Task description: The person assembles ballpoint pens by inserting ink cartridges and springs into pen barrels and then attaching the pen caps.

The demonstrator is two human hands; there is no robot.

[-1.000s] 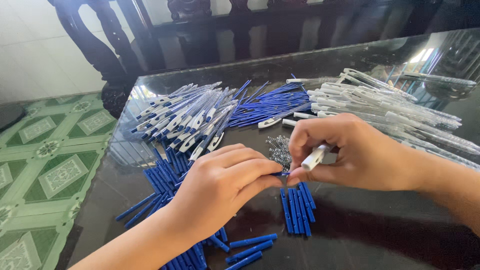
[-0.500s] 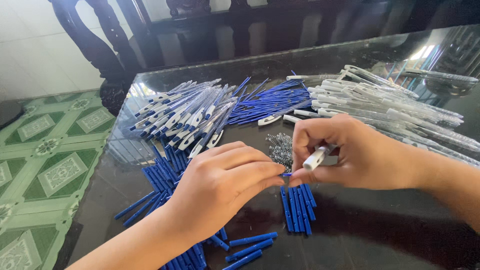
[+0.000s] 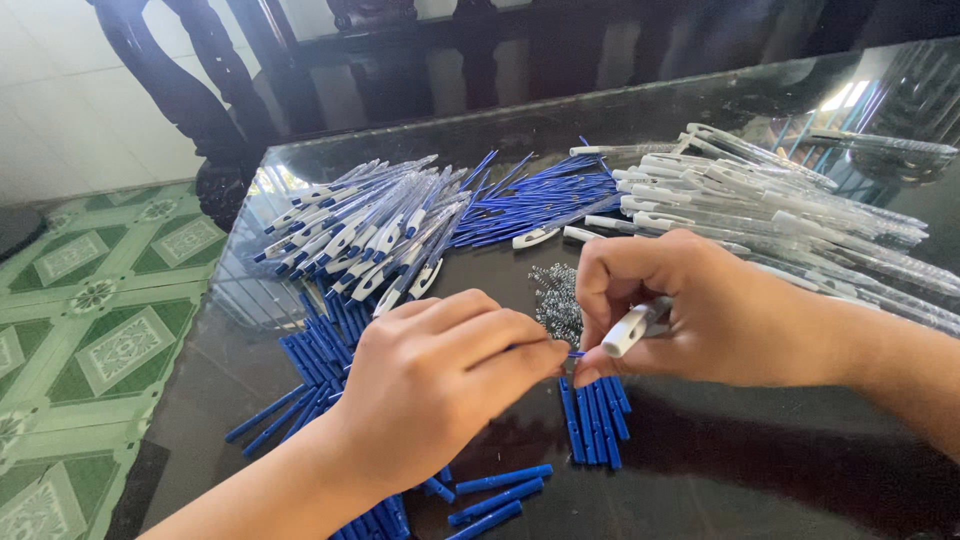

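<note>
My right hand [image 3: 715,315] grips a clear pen barrel with a white clip [image 3: 632,327], its clip end pointing toward me. My left hand [image 3: 440,375] is closed with its fingertips pinching a thin blue pen part [image 3: 575,354] right against the barrel's end. Both hands meet over the dark glass table [image 3: 760,470]. Just beyond the fingers lies a small heap of tiny metal springs [image 3: 556,298]. A short row of blue plastic pieces [image 3: 595,418] sits directly under the hands.
Assembled blue-and-white pens [image 3: 365,230] are piled at the back left, blue refills [image 3: 540,200] in the middle, clear barrels [image 3: 770,210] at the right. More blue pieces [image 3: 315,360] spread by my left wrist. A dark wooden chair [image 3: 200,90] and green tiled floor [image 3: 80,310] lie beyond the table's edge.
Both hands stay close together in about the same place; the left fingertips have closed slightly tighter toward the barrel's end. Nothing else has moved.
</note>
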